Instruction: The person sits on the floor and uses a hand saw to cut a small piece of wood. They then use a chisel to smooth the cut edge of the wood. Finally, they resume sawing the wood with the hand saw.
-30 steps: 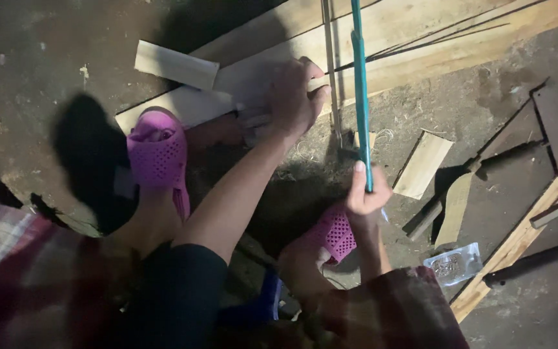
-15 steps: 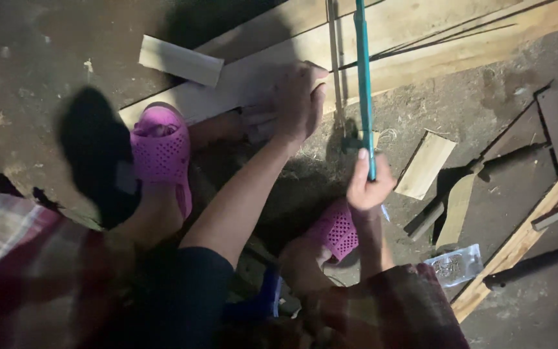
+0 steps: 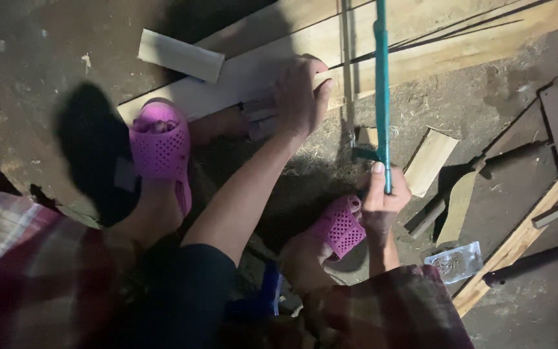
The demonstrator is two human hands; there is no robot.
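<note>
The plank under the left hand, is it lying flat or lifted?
Flat: the plank lies on the ground, left hand pressing it, a foot on it.

Teal on the saw frame (image 3: 381, 97) running up toward twelve o'clock, with a pale, creamy board (image 3: 253, 74) lying under it and warmer yellow-tan planks (image 3: 485, 39) off at one o'clock. Bright pink on both perforated sandals, one (image 3: 159, 145) at nine o'clock and one (image 3: 340, 226) near centre, dotted all over with small holes. Red-and-grey plaid on the clothing (image 3: 27, 258) at seven o'clock, a dark navy sleeve (image 3: 182, 291) at six, and dull grey-brown on the dusty floor (image 3: 33, 64).
</note>
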